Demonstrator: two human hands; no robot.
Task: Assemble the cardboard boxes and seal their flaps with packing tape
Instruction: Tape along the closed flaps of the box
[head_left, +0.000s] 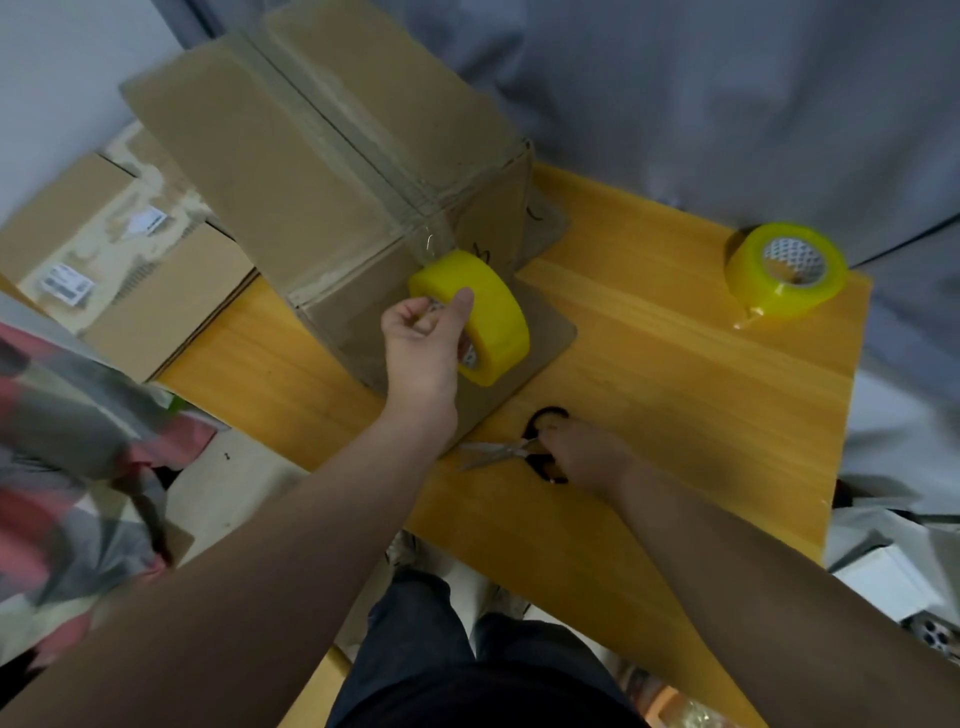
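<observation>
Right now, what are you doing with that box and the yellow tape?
A person is taping a cardboard box shut on a wooden table. The left hand grips a yellow tape roll against the box's near side, and a clear strip runs from it up to the taped top seam. The right hand holds the black-handled scissors lying on the table, probably to cut the strip. A second yellow roll sits at the far right.

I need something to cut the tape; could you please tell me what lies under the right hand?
Scissors lie on the table beneath the right hand, blades showing. The hand covers part of the handles.
</observation>
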